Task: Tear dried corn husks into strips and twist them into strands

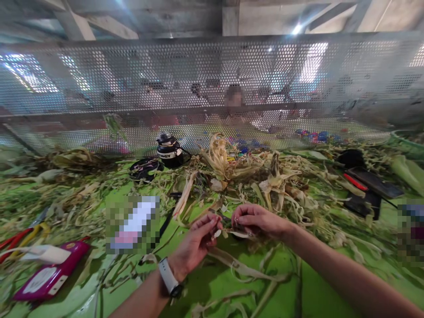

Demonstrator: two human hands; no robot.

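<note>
Both hands are close together over the middle of a green table [212, 287]. My left hand [198, 238], below a white watch strap [169, 277], has its fingers pinched on a small pale piece of husk [217, 233]. My right hand [256, 219] has its fingers bent together around something small and thin, too blurred to make out. Pale husk strips [243, 267] lie on the green surface just below the hands. Behind them rises a heap of dry husks [218, 161].
A black bottle [169, 152] stands behind at centre-left. To the left are a magenta power bank [51, 274], red-handled scissors [16, 238] and a blurred-out rectangle [134, 225]. Dark flat items [364, 198] lie right. A perforated metal screen [198, 75] spans the back, with people beyond.
</note>
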